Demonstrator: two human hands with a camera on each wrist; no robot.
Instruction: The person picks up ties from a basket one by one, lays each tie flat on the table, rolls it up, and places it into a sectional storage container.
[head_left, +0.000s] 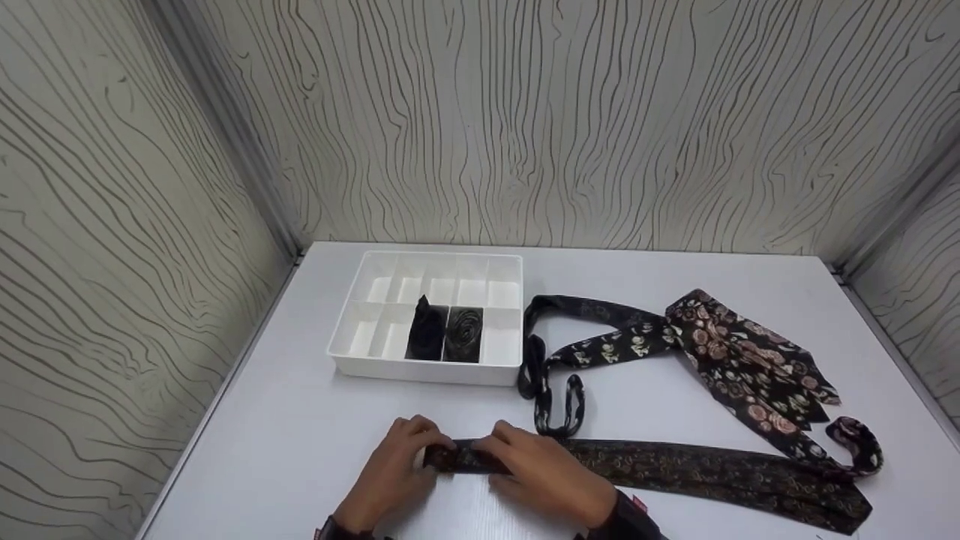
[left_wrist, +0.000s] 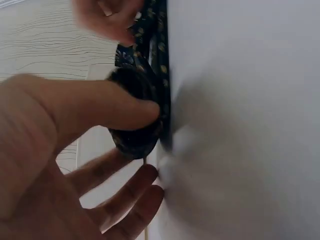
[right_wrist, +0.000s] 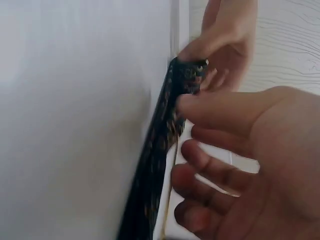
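Observation:
A dark necktie with a small brownish pattern lies lengthwise along the front of the table, its wide pointed end at the right. Its left end is wound into a roll. My left hand holds this roll, the thumb across its side and the fingers on the far side. Just to the right, my right hand pinches the necktie's strip, with the thumb on the near face. The right hand's other fingers are loosely bent beside the fabric.
Behind the hands stands a white divided tray. Two adjacent front compartments hold a dark folded cloth piece and a rolled dark necktie. Rose-patterned neckties lie loosely on the right, touching the patterned one. Patterned walls surround the table.

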